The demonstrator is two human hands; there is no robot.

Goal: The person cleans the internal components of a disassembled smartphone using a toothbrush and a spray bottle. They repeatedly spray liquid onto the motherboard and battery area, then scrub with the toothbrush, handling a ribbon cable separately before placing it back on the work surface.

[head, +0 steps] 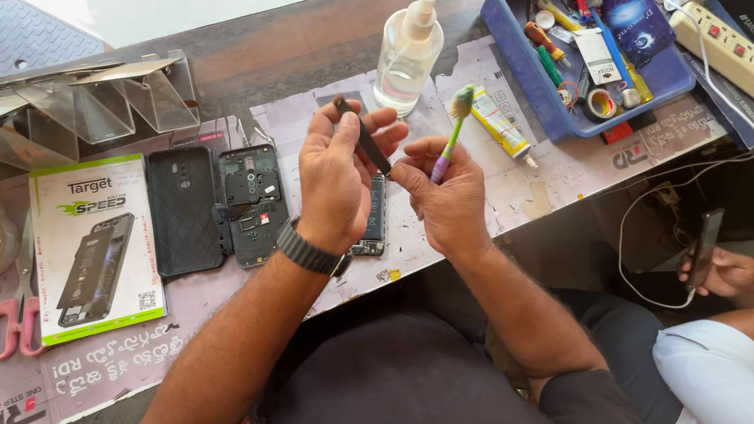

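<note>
Pinching a dark strip (pixel 363 135), left hand (pixel 338 177) faces toothbrush (pixel 451 133).

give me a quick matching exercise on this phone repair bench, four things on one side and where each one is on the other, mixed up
Things:
1. green and purple toothbrush
2. thin dark flat strip
3. clear plastic spray bottle
4. roll of tape

Places:
A. inside the blue plastic tray
B. standing on the table beyond both hands
C. held in the right hand, bristles up
D. pinched in the left hand

Pairs: 1-C, 2-D, 3-B, 4-A
</note>
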